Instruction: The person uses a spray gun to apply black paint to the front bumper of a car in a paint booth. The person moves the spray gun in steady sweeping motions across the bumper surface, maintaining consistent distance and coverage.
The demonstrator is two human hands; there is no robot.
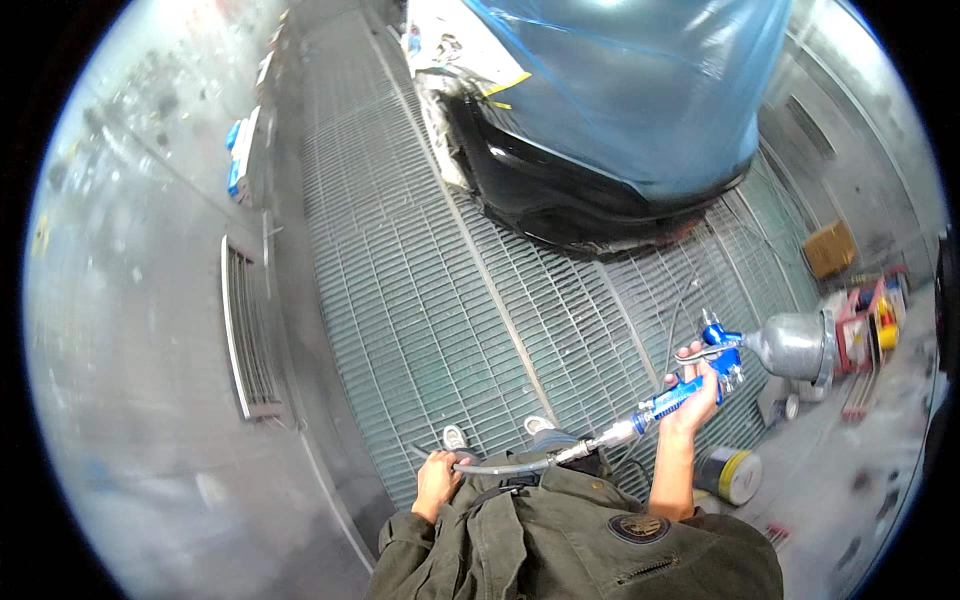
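My right hand (702, 397) is wrapped round the handle of a blue spray gun (726, 368), with fingers at its trigger. A dull metal cup (793, 347) is fixed to the gun and points off to the right. From the handle's lower end, metal fittings lead to a grey air hose (505, 468), which runs left across my body. My left hand (437, 482) is closed round that hose near my waist. Ahead, apart from the gun, stands a car end with a glossy black bumper (570, 200); blue plastic film (650, 95) covers the part above it.
Metal floor grating (400, 290) lies underfoot. White masking paper (460, 50) hangs at the car's left corner. A louvred vent (250, 330) is in the left wall. At right are a cardboard box (829, 250), a red rack (855, 340) and a can (738, 476).
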